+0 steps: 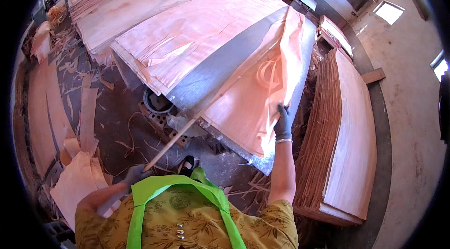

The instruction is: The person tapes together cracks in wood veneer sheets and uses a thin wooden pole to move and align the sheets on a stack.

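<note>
My left hand, in a grey glove, is closed round the near end of a thin wooden stick. The stick slants up and away to the near left corner of a thin wood veneer sheet; whether its far end goes under the sheet cannot be made out. On the sheet's right edge, my gloved right hand grips the rippled veneer, its fingertips partly hidden. The sheet lies on a grey metal-topped table, its right side creased and lifted. A curled veneer strip rests on top.
Left of the sheet, a veneer stack covers part of the table. A tall veneer stack stands close on the right, by the wall. Scraps and long offcuts litter the floor at left. Bricks sit under the table's near edge.
</note>
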Available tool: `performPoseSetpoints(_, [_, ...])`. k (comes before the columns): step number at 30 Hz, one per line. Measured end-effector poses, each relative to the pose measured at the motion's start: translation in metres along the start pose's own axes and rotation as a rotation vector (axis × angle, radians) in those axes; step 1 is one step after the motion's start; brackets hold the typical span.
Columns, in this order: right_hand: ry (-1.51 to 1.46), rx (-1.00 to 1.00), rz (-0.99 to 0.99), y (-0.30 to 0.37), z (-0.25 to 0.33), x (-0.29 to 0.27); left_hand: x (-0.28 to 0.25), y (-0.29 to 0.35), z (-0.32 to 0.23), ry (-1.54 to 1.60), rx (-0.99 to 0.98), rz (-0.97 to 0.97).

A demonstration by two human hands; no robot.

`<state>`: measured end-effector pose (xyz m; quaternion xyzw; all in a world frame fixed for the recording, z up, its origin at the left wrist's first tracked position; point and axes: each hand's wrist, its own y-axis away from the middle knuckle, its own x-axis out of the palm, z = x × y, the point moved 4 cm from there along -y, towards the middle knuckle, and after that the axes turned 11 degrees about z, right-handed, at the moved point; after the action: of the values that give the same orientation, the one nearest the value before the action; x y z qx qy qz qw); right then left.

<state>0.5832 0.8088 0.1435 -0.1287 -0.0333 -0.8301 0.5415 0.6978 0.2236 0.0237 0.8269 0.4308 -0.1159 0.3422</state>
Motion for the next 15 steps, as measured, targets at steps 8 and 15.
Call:
performPoseSetpoints(8, [0.080, 0.100, 0.103, -0.033, -0.007, 0.083, 0.149, -0.162, -0.181, 0.607, 0.097, 0.525])
performPoseSetpoints(15, [0.564, 0.156, -0.094, 0.025, 0.017, 0.001, 0.147, -0.121, -0.284, 0.366, 0.381, 0.735])
